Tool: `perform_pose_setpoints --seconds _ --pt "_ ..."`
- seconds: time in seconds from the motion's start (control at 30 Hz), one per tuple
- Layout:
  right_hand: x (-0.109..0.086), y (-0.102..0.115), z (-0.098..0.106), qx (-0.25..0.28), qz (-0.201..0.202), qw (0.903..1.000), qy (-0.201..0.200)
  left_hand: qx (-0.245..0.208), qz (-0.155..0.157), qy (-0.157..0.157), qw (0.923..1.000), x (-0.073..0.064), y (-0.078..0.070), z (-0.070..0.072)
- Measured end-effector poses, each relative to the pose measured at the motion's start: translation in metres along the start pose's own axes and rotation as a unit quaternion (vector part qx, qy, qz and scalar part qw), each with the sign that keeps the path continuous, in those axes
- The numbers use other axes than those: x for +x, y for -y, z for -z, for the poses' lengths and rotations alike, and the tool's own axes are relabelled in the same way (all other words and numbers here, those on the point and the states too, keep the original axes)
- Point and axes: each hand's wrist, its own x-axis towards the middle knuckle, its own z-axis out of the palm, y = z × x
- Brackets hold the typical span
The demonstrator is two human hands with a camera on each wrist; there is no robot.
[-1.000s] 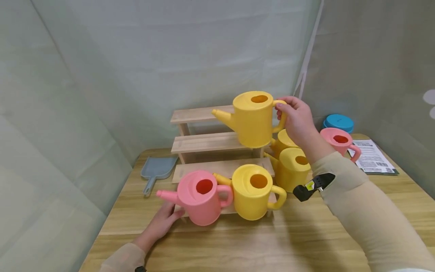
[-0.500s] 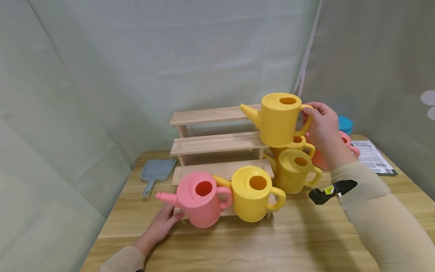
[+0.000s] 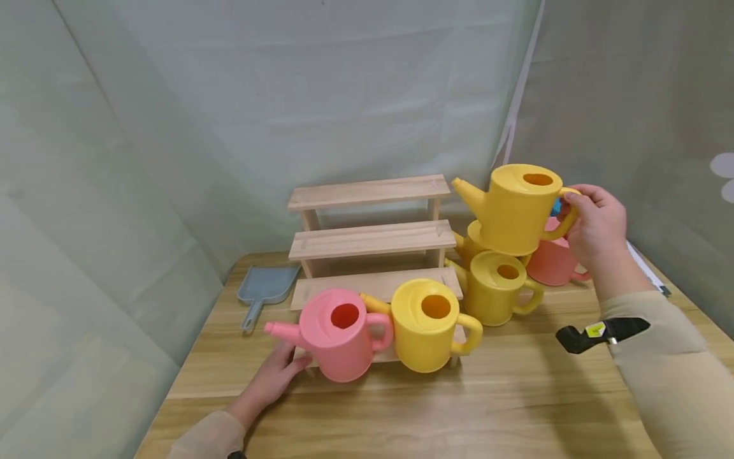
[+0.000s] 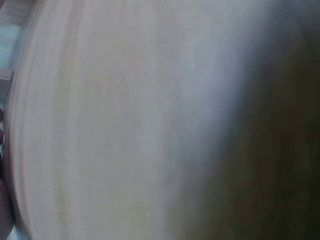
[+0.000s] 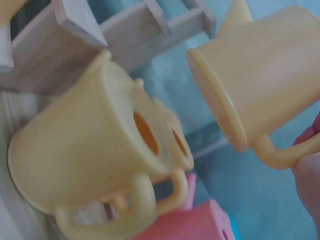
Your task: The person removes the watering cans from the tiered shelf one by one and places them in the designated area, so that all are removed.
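Note:
My right hand point(image 3: 599, 223) grips the handle of a yellow watering can point(image 3: 518, 210), held upright in the air to the right of the stepped wooden shelf point(image 3: 373, 241). In the right wrist view the raised watering can point(image 5: 265, 75) shows its base, above two other yellow cans. My left hand point(image 3: 277, 373) holds the left end of the lowest step, its fingers partly hidden behind a pink watering can point(image 3: 338, 335). That pink can and another yellow watering can point(image 3: 423, 331) stand side by side on this step, spouts to the left. Pale wood fills the left wrist view.
Right of the shelf stand a yellow watering can point(image 3: 493, 296), another yellow one partly hidden behind it, and a pink watering can point(image 3: 550, 264). A grey dustpan point(image 3: 266, 285) lies left of the shelf. Printed paper point(image 3: 645, 264) lies behind my right arm. Pale curtains surround the table.
My right hand has carried the yellow watering can rightward and slightly down, from in front of the shelf to above the cans on the right. My left hand has stayed in place.

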Motion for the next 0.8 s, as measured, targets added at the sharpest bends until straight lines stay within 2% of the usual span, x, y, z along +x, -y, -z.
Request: perform_pose_setpoints --seconds 0.37,0.63,0.8 --pt "-0.010 0.003 0.048 -0.002 -0.006 0.9993 -0.037 -0.006 -0.002 0.006 1.0000 0.001 -0.001 -0.001" --pt "-0.015 0.000 0.075 0.042 0.017 0.9977 -0.051 0.005 0.005 0.001 1.0000 0.000 0.002 -0.001" --pt "-0.021 -0.001 0.090 0.042 0.007 0.9969 -0.066 0.003 0.011 0.003 0.9999 -0.001 0.000 0.000"
